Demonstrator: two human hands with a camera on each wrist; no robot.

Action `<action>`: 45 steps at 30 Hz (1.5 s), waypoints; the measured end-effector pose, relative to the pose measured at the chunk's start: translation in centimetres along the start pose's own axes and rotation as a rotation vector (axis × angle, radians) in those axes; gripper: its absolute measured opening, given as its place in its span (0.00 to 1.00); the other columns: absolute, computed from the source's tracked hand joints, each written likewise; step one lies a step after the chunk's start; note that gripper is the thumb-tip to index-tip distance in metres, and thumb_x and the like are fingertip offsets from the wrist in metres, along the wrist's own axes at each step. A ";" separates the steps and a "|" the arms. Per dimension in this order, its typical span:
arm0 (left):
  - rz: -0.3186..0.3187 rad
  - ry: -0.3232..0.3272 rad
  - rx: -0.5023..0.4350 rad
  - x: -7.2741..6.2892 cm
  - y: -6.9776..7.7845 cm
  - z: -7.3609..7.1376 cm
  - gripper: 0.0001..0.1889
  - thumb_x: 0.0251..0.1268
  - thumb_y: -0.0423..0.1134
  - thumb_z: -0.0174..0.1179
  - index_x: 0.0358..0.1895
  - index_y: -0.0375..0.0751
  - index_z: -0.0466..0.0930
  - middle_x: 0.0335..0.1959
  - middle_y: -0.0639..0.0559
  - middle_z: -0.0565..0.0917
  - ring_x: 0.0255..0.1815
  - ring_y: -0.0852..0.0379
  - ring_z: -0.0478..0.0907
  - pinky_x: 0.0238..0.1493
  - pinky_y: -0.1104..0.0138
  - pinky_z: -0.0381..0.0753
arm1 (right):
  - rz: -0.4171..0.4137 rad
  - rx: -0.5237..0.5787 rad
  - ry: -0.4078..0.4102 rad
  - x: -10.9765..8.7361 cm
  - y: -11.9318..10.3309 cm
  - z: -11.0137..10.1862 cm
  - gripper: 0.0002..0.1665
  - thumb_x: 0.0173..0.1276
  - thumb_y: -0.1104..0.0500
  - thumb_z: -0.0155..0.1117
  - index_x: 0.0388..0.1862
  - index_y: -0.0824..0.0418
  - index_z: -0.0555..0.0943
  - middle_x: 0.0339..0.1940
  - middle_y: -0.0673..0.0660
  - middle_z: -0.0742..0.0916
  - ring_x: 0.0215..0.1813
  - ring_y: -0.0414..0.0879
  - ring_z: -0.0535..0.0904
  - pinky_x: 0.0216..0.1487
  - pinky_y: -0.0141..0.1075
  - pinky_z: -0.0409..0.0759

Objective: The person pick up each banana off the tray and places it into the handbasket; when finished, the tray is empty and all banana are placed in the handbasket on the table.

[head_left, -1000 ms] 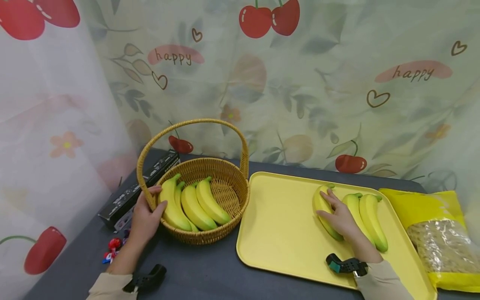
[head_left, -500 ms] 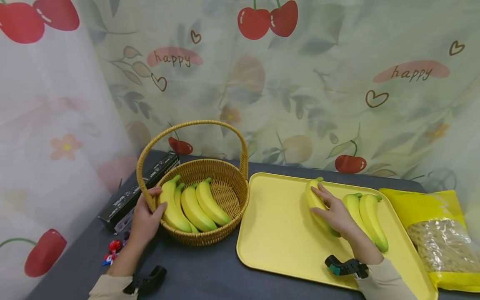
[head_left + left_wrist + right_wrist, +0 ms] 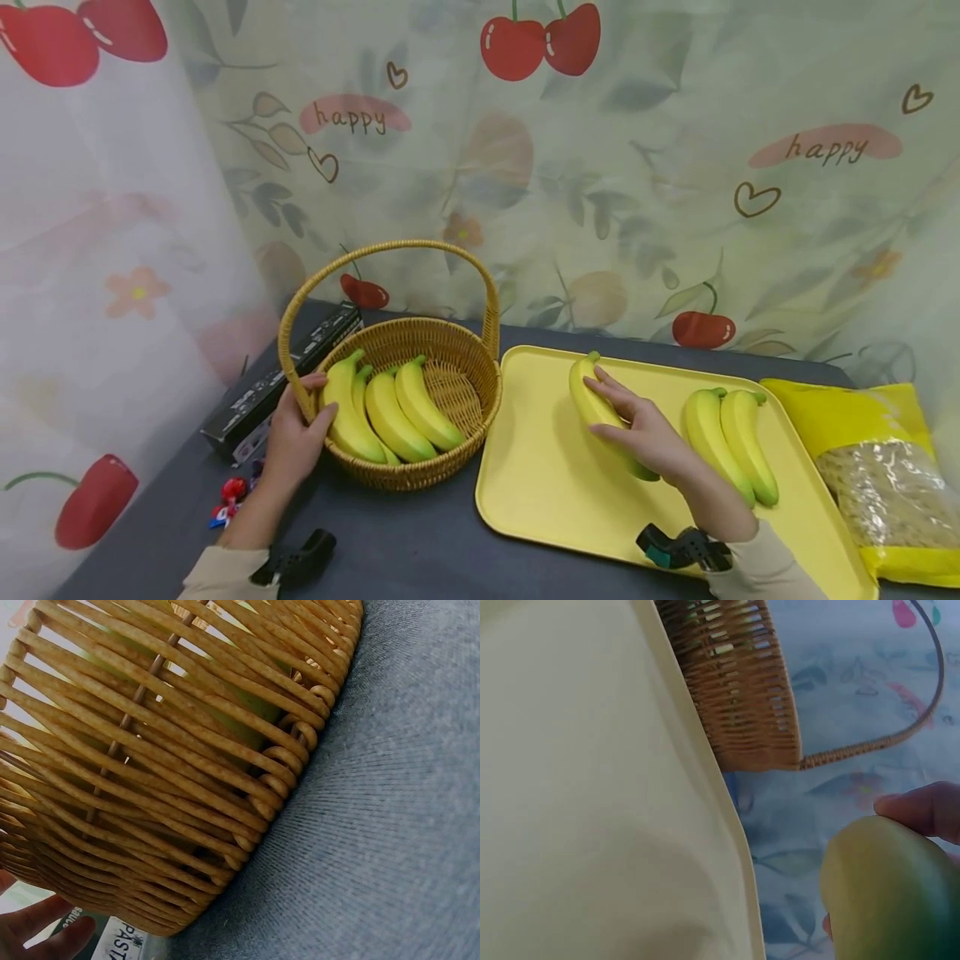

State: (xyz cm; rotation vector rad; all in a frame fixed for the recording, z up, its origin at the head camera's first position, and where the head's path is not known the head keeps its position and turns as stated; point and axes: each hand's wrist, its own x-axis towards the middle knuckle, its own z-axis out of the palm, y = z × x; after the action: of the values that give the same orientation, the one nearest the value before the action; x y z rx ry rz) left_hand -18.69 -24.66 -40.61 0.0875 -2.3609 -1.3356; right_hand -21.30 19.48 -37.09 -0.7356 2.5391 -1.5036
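My right hand point(image 3: 645, 429) grips a yellow banana point(image 3: 588, 398) with green ends, above the yellow tray point(image 3: 525, 467). In the right wrist view the banana point(image 3: 889, 892) shows end-on, thumb and fingers around it. Two more bananas point(image 3: 720, 442) lie side by side on the tray's right part. At the left, my left hand point(image 3: 296, 429) holds the rim of a wicker basket point(image 3: 408, 475) at the foot of its tall handle, thumb inside. Several bananas point(image 3: 393, 417) lie in the basket's left and middle. The left wrist view shows the woven wall point(image 3: 150, 750) up close, with fingertips at the lower left.
A yellow bag point(image 3: 877, 483) with a see-through window lies against the tray's right side. Behind the left hand is a long black box point(image 3: 281, 383). Small red and blue wrapped items point(image 3: 228, 500) lie by the left forearm. A printed curtain point(image 3: 555, 208) hangs behind the table.
The right hand has lifted its banana and carried it left across the tray, away from the other two. The left hand has stayed on the basket rim.
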 end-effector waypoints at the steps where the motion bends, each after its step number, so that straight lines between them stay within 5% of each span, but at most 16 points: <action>1: -0.003 -0.004 -0.001 0.0 0.0 0.0 0.20 0.64 0.36 0.54 0.58 0.38 0.67 0.62 0.43 0.71 0.65 0.47 0.67 0.56 0.81 0.65 | -0.006 -0.007 -0.008 0.0 -0.2 0.2 0.38 0.63 0.59 0.62 0.71 0.62 0.60 0.76 0.61 0.53 0.75 0.62 0.44 0.55 0.11 0.58; 9: -0.020 -0.022 -0.041 -0.2 -0.1 -0.1 0.21 0.64 0.36 0.54 0.60 0.37 0.66 0.63 0.41 0.69 0.66 0.46 0.66 0.48 0.90 0.59 | -0.069 -0.018 -0.060 0.2 -1.6 1.7 0.37 0.62 0.60 0.62 0.70 0.61 0.62 0.77 0.59 0.53 0.76 0.59 0.46 0.56 0.13 0.60; 21: -0.010 -0.013 -0.039 -0.1 0.0 0.3 0.21 0.64 0.36 0.55 0.59 0.38 0.67 0.62 0.42 0.71 0.67 0.47 0.64 0.51 0.89 0.58 | -0.172 -0.042 -0.143 1.2 -4.3 3.6 0.37 0.62 0.62 0.63 0.69 0.60 0.63 0.76 0.59 0.55 0.75 0.59 0.49 0.58 0.17 0.61; 30: -0.013 -0.014 -0.035 -0.1 0.1 0.1 0.20 0.64 0.36 0.54 0.58 0.37 0.67 0.62 0.43 0.71 0.67 0.47 0.64 0.65 0.55 0.64 | -0.234 -0.061 -0.203 2.8 -6.2 5.2 0.37 0.62 0.62 0.63 0.70 0.60 0.63 0.76 0.60 0.56 0.75 0.59 0.51 0.55 0.24 0.69; 37: -0.007 -0.014 -0.047 0.0 0.1 0.0 0.21 0.64 0.36 0.54 0.60 0.37 0.66 0.64 0.41 0.69 0.68 0.46 0.64 0.53 0.87 0.59 | -0.262 -0.120 -0.266 5.1 -8.3 6.8 0.37 0.63 0.60 0.62 0.70 0.58 0.62 0.76 0.56 0.54 0.76 0.55 0.47 0.62 0.39 0.66; 40: -0.002 -0.006 -0.054 0.0 0.1 0.0 0.21 0.63 0.35 0.55 0.60 0.37 0.66 0.63 0.41 0.70 0.68 0.46 0.63 0.51 0.89 0.57 | -0.238 -0.121 -0.297 6.4 -9.2 7.7 0.37 0.62 0.60 0.62 0.70 0.57 0.62 0.77 0.54 0.54 0.77 0.53 0.46 0.66 0.46 0.61; 45: -0.008 -0.009 -0.045 0.0 0.1 0.1 0.21 0.64 0.35 0.55 0.60 0.38 0.67 0.64 0.41 0.70 0.67 0.46 0.64 0.52 0.88 0.58 | -0.186 -0.045 -0.356 8.8 -10.4 9.2 0.37 0.63 0.61 0.61 0.71 0.56 0.61 0.76 0.53 0.55 0.77 0.49 0.47 0.66 0.44 0.63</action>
State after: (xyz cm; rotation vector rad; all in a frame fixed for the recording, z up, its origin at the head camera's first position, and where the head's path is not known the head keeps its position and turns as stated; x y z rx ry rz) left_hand -18.71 -24.52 -40.54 0.0774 -2.3388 -1.3953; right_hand -22.42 4.04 -31.59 -1.1583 2.2951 -1.2303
